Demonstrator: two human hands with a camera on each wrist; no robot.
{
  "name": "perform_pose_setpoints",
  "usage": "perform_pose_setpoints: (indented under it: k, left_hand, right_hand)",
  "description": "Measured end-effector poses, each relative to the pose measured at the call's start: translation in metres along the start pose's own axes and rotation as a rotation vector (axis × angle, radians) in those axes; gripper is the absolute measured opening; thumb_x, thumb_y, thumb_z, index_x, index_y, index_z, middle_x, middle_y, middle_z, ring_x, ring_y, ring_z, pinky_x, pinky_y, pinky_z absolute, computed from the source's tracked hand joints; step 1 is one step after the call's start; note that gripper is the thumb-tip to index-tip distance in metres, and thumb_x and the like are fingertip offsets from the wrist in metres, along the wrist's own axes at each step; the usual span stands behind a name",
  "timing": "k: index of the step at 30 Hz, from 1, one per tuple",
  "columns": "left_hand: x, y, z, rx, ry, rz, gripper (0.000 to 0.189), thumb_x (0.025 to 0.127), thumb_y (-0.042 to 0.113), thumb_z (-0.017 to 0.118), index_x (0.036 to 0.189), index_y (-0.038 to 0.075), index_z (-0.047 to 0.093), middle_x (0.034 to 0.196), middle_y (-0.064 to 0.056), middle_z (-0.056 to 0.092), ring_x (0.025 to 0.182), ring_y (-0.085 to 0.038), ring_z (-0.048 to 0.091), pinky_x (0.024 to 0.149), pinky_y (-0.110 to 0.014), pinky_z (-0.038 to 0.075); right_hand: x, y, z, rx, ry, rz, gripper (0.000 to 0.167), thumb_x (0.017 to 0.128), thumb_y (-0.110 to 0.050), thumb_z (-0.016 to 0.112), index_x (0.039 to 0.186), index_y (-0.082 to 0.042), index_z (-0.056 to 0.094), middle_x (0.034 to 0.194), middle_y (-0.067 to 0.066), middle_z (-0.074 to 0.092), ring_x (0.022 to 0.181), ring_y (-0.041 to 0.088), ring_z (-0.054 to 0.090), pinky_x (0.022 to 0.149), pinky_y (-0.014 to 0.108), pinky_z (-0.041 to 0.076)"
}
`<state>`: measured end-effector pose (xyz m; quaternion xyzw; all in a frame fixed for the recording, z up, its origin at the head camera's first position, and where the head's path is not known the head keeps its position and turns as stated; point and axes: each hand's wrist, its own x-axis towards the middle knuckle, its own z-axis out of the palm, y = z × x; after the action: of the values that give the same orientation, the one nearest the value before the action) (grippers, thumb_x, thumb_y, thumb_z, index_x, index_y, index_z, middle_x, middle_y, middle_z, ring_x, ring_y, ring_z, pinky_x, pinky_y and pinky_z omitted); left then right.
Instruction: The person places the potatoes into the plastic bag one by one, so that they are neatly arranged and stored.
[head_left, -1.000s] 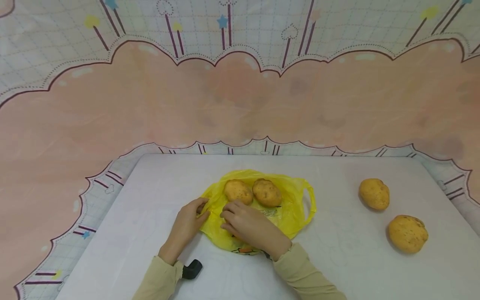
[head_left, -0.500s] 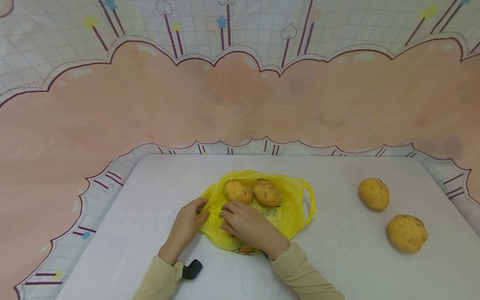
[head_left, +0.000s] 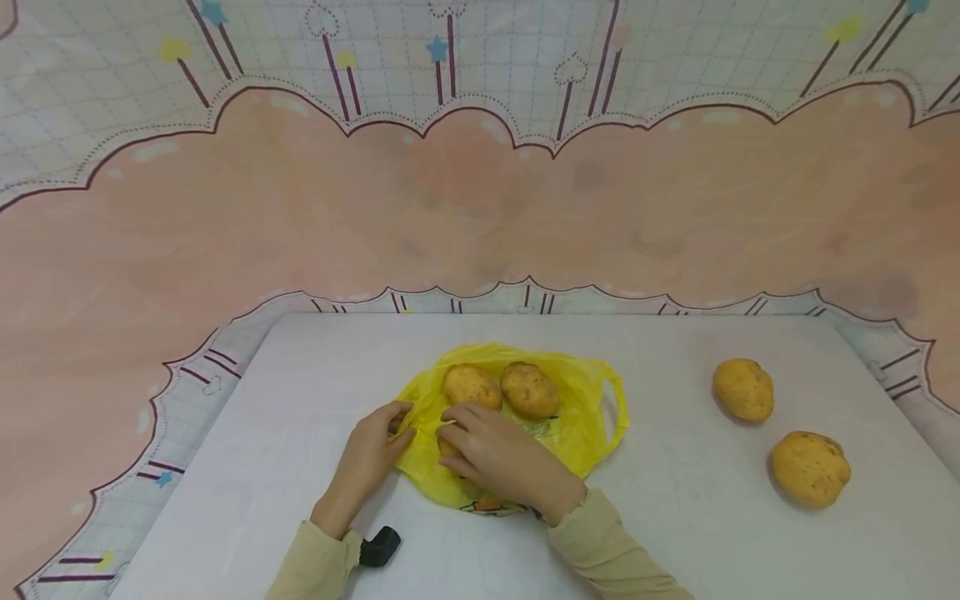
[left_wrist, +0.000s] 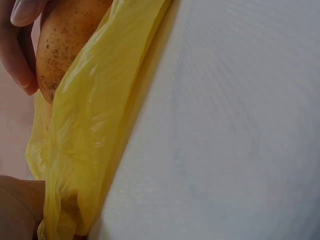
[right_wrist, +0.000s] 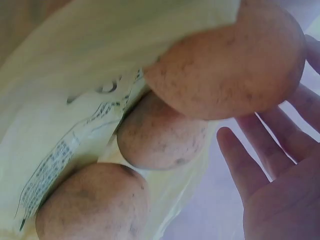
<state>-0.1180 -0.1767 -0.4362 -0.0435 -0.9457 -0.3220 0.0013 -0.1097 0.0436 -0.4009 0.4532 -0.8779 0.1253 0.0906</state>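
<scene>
A yellow plastic bag (head_left: 581,379) lies spread on the white table with its mouth open. Two potatoes rest inside, the left potato (head_left: 472,386) beside the right potato (head_left: 530,390). My left hand (head_left: 369,450) pinches the bag's left edge between thumb and fingers; in the left wrist view the yellow film (left_wrist: 107,95) hides part of them. My right hand (head_left: 498,450) reaches over the bag's near side and holds a third potato (right_wrist: 235,65), mostly hidden under it in the head view. In the right wrist view several of its fingers (right_wrist: 242,162) extend beside that potato.
Two more potatoes lie on the table to the right, the farther potato (head_left: 742,390) and the nearer potato (head_left: 811,469). A handle loop (head_left: 617,412) sticks out at the bag's right. Behind the table hangs a patterned cloth (head_left: 480,208). A black device (head_left: 380,547) sits at my left wrist.
The head view has shifted slightly. My right hand has risen a little against the bag, and more of the potato under it shows. My left hand stays at the bag's edge.
</scene>
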Motion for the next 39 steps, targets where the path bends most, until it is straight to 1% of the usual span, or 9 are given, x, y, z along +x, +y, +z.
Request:
perform_pose_setpoints:
  k: [4,10,16,18,22,27,34,39]
  left_hand:
    - [0.000,0.001,-0.001,-0.006,-0.005,-0.001,0.038,0.092,0.011,0.070,0.127,-0.001,0.062,0.111,-0.013,0.070,0.098,-0.024,0.065,0.088,-0.044,0.054]
    - [0.000,0.001,-0.002,-0.013,-0.005,-0.007,0.038,0.092,0.010,0.070,0.127,-0.002,0.062,0.110,-0.013,0.069,0.098,-0.024,0.065,0.088,-0.044,0.054]
    - [0.002,0.001,-0.002,-0.005,-0.006,-0.007,0.038,0.092,0.010,0.069,0.127,-0.002,0.061,0.111,-0.014,0.069,0.098,-0.025,0.065,0.089,-0.044,0.053]
    - [0.002,0.002,-0.002,-0.002,-0.006,-0.005,0.038,0.092,0.010,0.069,0.128,-0.002,0.061,0.111,-0.014,0.069,0.098,-0.025,0.065,0.089,-0.044,0.054]
    - [0.002,0.001,-0.002,-0.001,-0.007,-0.004,0.038,0.092,0.010,0.069,0.128,-0.002,0.061,0.110,-0.013,0.069,0.098,-0.025,0.064,0.088,-0.045,0.053]
    - [0.003,0.001,-0.001,-0.006,-0.011,0.003,0.038,0.092,0.010,0.069,0.127,-0.002,0.062,0.112,-0.015,0.069,0.100,-0.026,0.065,0.089,-0.045,0.053]
    - [0.002,0.001,0.000,-0.002,-0.011,-0.004,0.038,0.092,0.010,0.070,0.127,-0.002,0.062,0.114,-0.015,0.069,0.101,-0.027,0.065,0.090,-0.046,0.053]
    - [0.001,-0.002,0.001,0.000,-0.008,-0.002,0.038,0.092,0.010,0.070,0.127,-0.002,0.062,0.114,-0.015,0.069,0.101,-0.027,0.065,0.090,-0.046,0.053]
  right_hand:
    - [-0.003,0.003,-0.004,0.007,0.007,0.003,0.029,0.102,-0.036,0.056,0.116,-0.013,0.068,0.123,0.002,0.062,0.118,0.016,0.056,0.104,0.026,0.045]
    - [-0.007,0.006,-0.007,0.016,0.038,-0.018,0.029,0.103,-0.033,0.054,0.117,-0.012,0.068,0.121,0.002,0.061,0.115,0.015,0.056,0.104,0.025,0.044]
    - [-0.014,0.011,-0.014,-0.007,0.012,0.032,0.038,0.101,-0.039,0.055,0.125,-0.011,0.066,0.126,0.002,0.061,0.117,0.016,0.057,0.104,0.029,0.046]
    - [-0.015,0.013,-0.016,-0.007,0.011,0.040,0.039,0.101,-0.039,0.056,0.125,-0.011,0.066,0.127,0.003,0.061,0.117,0.016,0.057,0.103,0.029,0.047]
    - [-0.020,0.018,-0.018,-0.002,0.034,0.038,0.038,0.101,-0.037,0.057,0.124,-0.009,0.066,0.128,0.004,0.061,0.118,0.018,0.057,0.102,0.030,0.048]
    - [-0.029,0.025,-0.019,0.000,0.061,0.042,0.037,0.099,-0.035,0.061,0.123,-0.009,0.066,0.126,0.005,0.061,0.118,0.019,0.057,0.101,0.031,0.049]
    - [-0.039,0.034,-0.022,0.008,0.053,0.066,0.036,0.097,-0.034,0.064,0.124,-0.009,0.066,0.127,0.006,0.062,0.118,0.021,0.058,0.100,0.034,0.050]
    - [-0.044,0.037,-0.028,0.023,0.065,0.087,0.038,0.095,-0.032,0.068,0.123,-0.007,0.066,0.125,0.006,0.062,0.117,0.021,0.058,0.099,0.034,0.050]
